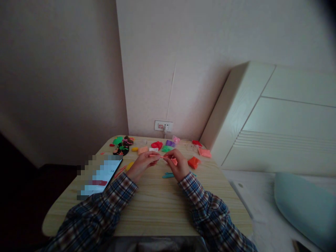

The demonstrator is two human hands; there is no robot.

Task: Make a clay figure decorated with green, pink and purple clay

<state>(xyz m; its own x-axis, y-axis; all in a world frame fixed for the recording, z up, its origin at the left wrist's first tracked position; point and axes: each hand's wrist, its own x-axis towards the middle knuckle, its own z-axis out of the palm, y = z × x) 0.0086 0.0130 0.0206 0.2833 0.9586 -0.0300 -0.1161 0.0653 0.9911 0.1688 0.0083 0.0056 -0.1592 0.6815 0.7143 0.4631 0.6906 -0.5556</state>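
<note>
My left hand (143, 165) and my right hand (180, 167) are raised over the middle of the table, fingertips close together. Between them a small strip of coral-pink modelling clay (162, 156) is pinched at both ends. More of the coral colour (174, 161) shows under the fingers of my right hand; whether it is the same piece, I cannot tell. Below my right wrist lie teal modelling tools (168, 175). A yellow lump (129, 166) is beside my left hand, along with a thin orange stick (120, 171).
A tablet (101, 176) lies on the left of the wooden table (157, 213). Several coloured clay packets, among them an orange one (193, 162) and a purple one (170, 143), are spread along the back. Dark figures (121, 149) sit back left. A wall socket (163, 125) is behind.
</note>
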